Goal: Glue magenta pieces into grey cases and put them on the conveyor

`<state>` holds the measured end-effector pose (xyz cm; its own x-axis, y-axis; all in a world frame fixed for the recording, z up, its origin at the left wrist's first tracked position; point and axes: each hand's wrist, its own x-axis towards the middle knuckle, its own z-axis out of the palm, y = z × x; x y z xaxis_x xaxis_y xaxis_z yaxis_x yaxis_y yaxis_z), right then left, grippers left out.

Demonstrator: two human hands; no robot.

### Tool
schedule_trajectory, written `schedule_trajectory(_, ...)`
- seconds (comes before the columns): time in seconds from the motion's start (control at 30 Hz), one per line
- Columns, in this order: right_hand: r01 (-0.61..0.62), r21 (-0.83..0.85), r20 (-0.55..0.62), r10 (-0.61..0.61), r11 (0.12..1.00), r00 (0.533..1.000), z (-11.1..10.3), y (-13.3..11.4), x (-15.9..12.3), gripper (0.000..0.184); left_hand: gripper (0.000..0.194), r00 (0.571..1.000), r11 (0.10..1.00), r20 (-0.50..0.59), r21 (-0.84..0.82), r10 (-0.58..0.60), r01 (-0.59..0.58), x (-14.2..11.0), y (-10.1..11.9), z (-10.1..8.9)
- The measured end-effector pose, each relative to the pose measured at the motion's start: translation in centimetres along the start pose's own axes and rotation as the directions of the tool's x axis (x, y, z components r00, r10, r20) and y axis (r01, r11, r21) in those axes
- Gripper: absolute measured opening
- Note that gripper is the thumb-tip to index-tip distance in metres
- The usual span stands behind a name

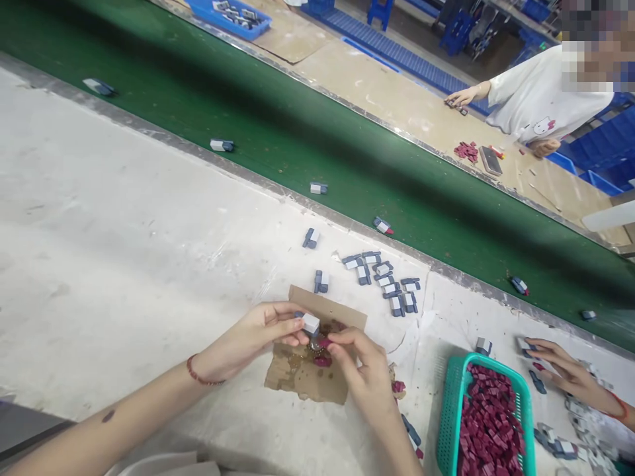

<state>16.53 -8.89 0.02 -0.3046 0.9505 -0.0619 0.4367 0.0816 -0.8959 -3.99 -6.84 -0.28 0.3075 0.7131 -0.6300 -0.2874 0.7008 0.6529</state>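
Two hands hold small parts close, above brown cardboard (342,308)

From here I see the left hand (265,328) pinch a grey-blue piece (310,323) between nearly closed fingers, and the right hand (367,363) pinch a red bit (323,342) by the fingertips, perhaps for seeing both well; the cardboard maybe keeps wet stains off the table (149,231); I count nine similar pieces (364,275) clustered, two apart (321,281), six on the green belt (270,142)

The white table (124,244) fills the left and lower frame; on it lie cardboard (340,391) at lower centre, grey-blue parts (364,275) above, and a green basket (443,423) lower right.
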Motion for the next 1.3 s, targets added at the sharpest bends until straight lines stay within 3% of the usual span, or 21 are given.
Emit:
schedule_trajectory(0.1, -0.066, 0.243, -0.109, 0.095, 0.968, 0.989, -0.5, 0.1, -0.4, 0.012, 0.048, 0.999, 1.000, -0.037, -0.015, 0.003, -0.004, 0.0, -0.7, 0.5)
schedule_trajectory(0.2, -0.064, 0.306, -0.163, 0.119, 0.950, 0.979, -0.2, 0.2, -0.6, 0.012, 0.055, 0.999, 0.999, -0.050, -0.045, 0.002, -0.004, -0.2, -1.2, 1.1)
schedule_trajectory(0.6, 0.064, 0.230, -0.209, -0.015, 0.971, 0.978, 0.9, -0.3, -0.3, 0.008, 0.045, 0.997, 0.995, 0.000, -0.066, 0.071, -0.071, -0.4, -1.9, 2.2)
schedule_trajectory(0.9, 0.219, 0.031, -0.335, -0.196, 0.975, 0.922, 1.5, -0.5, -0.5, 0.014, 0.047, 0.993, 0.993, -0.019, 0.016, 0.118, -0.117, -0.1, -1.7, 2.8)
schedule_trajectory(1.03, 0.230, -0.039, -0.415, -0.226, 0.972, 0.881, 1.4, -0.2, -0.6, 0.013, 0.044, 0.990, 0.981, 0.045, 0.139, 0.130, -0.135, 0.2, -0.4, 3.6)
schedule_trajectory(1.13, 0.160, -0.035, -0.406, -0.160, 0.987, 0.900, 0.7, 0.0, -1.1, 0.014, 0.038, 0.978, 0.928, 0.128, 0.317, 0.162, -0.195, 1.2, 1.5, 4.1)
schedule_trajectory(1.2, 0.086, -0.005, -0.378, -0.081, 0.996, 0.922, -0.3, 0.0, -1.8, 0.023, 0.037, 0.957, 0.852, 0.153, 0.436, 0.247, -0.289, 2.6, 3.5, 3.9)
schedule_trajectory(1.3, -0.065, -0.065, -0.390, 0.035, 0.996, 0.920, -3.0, 0.3, -3.7, 0.027, 0.043, 0.881, 0.681, 0.062, 0.610, 0.469, -0.405, 6.0, 7.1, 2.8)
